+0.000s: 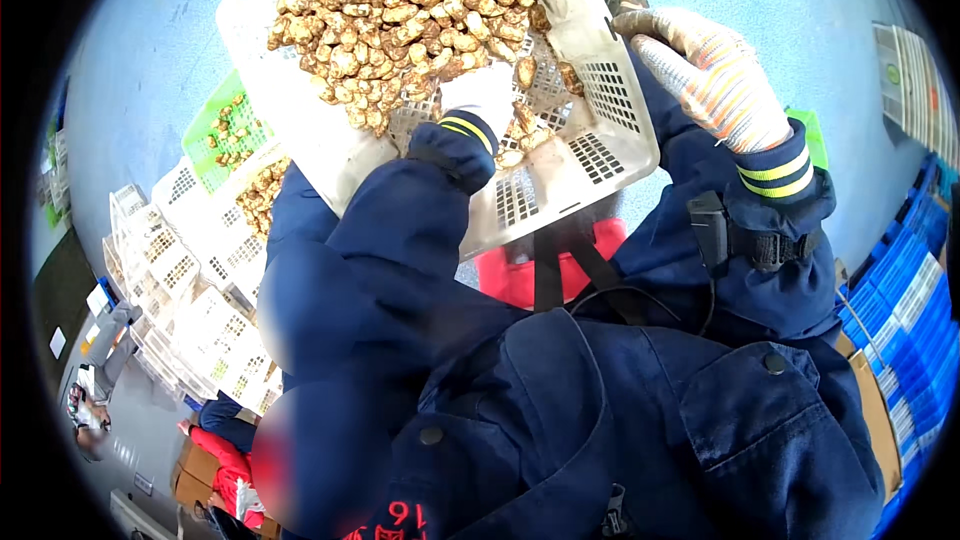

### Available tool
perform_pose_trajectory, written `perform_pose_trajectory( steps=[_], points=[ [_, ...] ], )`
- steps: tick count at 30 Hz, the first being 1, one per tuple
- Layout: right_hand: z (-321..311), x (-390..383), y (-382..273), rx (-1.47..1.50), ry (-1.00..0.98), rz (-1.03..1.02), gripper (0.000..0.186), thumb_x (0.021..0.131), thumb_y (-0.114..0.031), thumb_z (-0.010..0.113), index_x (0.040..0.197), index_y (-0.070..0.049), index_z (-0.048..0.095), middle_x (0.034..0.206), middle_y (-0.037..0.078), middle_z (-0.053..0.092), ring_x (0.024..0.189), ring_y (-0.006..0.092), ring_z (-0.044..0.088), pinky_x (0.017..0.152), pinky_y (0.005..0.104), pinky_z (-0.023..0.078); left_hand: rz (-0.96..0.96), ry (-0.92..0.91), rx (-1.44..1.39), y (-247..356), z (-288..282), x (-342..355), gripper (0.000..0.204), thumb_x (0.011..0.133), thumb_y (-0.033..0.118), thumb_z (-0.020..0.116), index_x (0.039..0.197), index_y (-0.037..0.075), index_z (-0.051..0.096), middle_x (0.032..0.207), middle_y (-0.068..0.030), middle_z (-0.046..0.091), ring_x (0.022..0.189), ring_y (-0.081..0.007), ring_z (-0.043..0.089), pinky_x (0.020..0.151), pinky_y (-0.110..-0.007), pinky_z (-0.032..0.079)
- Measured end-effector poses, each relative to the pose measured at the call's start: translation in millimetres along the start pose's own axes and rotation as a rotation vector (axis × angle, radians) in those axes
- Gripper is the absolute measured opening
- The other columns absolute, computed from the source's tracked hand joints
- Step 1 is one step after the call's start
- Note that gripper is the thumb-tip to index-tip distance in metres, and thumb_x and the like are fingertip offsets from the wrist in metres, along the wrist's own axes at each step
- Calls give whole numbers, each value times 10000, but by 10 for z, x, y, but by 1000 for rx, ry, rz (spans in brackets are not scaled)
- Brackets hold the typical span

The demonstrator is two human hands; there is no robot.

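A large white perforated basket [575, 170] sits tilted in front of my lap. Across its far part lies a heap of brown, earth-stained pods [400, 15] that look like unshelled peanuts; a few are scattered near the right side. My left hand [478, 95], in a white glove, reaches down into the basket at the heap's near edge. Glare and the hand's own back hide its fingers. My right hand [715, 80] wears a striped knit glove and hovers by the basket's right rim, fingers stretched toward it with the thumb slightly apart. Nothing shows in its grasp.
A green tray [222, 130] with a few pods and another heap [262, 195] lie at left. White crates [190, 280] stack below them. Blue crates [905, 310] line the right. A red seat [500, 275] shows beneath me. Another person in red [230, 470] is at lower left.
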State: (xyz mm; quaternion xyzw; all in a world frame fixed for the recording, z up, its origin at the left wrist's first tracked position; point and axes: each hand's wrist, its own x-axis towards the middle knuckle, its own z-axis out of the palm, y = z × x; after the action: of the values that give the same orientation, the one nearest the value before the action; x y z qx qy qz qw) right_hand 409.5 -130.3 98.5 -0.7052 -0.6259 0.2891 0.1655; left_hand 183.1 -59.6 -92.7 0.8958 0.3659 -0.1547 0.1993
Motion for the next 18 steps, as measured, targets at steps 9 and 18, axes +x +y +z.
perform_pose_trajectory(
  steps=[9,18],
  points=[
    [55,38,-54,64,-31,13,234,926,-175,568,1108,-50,647,1021,93,669,982,166,617,897,288,450,-121,46,-441,-127,110,-76,388,783,187,665,1124,32,560,912,-151,642,709,-246,625,618,-355,509],
    [94,88,121,78,8,-44,263,895,-279,538,1086,-136,650,986,108,673,929,279,648,822,352,500,-116,412,-2157,-800,-830,-710,514,755,34,585,1257,26,473,967,-161,620,754,-256,633,613,-333,556]
  ],
)
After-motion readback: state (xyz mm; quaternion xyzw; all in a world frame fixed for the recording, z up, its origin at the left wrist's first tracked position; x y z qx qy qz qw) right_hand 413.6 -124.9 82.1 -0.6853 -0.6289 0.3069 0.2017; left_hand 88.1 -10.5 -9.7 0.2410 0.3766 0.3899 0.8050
